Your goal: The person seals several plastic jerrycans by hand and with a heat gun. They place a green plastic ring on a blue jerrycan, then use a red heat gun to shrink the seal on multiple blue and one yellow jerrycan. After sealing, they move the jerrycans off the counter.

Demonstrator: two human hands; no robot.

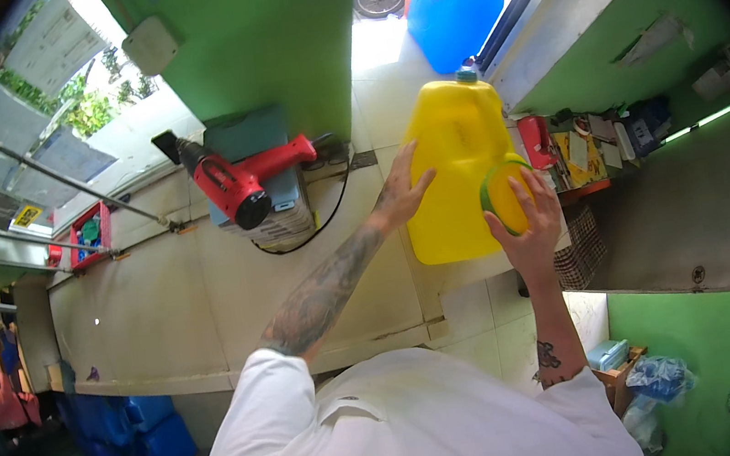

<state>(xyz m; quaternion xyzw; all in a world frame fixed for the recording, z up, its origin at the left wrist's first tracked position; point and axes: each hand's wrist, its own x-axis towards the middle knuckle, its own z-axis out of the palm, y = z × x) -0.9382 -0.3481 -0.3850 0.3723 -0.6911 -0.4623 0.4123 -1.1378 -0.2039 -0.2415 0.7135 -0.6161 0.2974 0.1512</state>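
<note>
The yellow jug (446, 143) is at the counter (335, 278), between the person's hands. Over the jug's lower right part, a green ring (487, 201) is gripped by the right hand (530, 217), thumb on one side, fingers curled on the other. The left hand (402, 191) is spread, touching the jug's left side. Left of the jug lies a red power tool (231, 190); farther left, a yellow sticker (28, 216) is too small to read.

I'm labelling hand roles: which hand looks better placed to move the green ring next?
Likely the right hand: it holds the green ring; the left hand is open at the yellow jug.
</note>
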